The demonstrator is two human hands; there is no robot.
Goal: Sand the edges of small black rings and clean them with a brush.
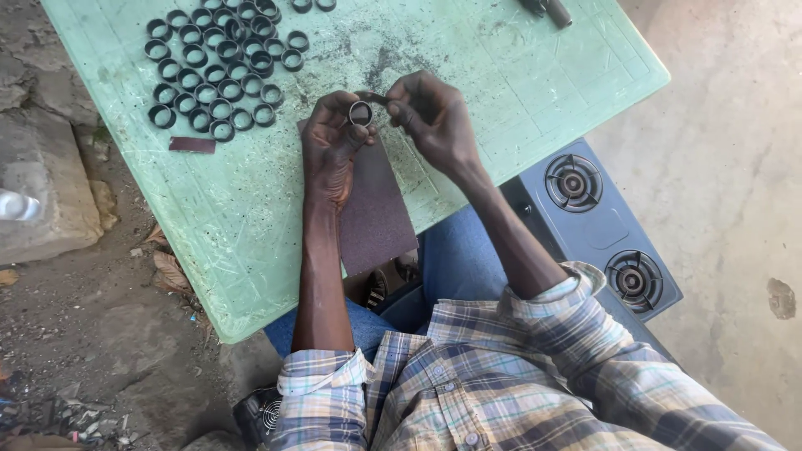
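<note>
- Sitting low, a person in a checked shirt [468, 376] leans over a green surface [518, 75].
- The left hand [330, 142] pinches a small dark ring [361, 114] by its rim. The right hand [434, 117] pinches a thin strip beside it.
- The ring looks light, hard and smooth. Its hole faces up at us.
- More rings [217, 67] lie farther off.

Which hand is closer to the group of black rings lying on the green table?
Left. The left hand holds one ring just beside the group of black rings; the right hand is on the far side of it, farther away.
</note>
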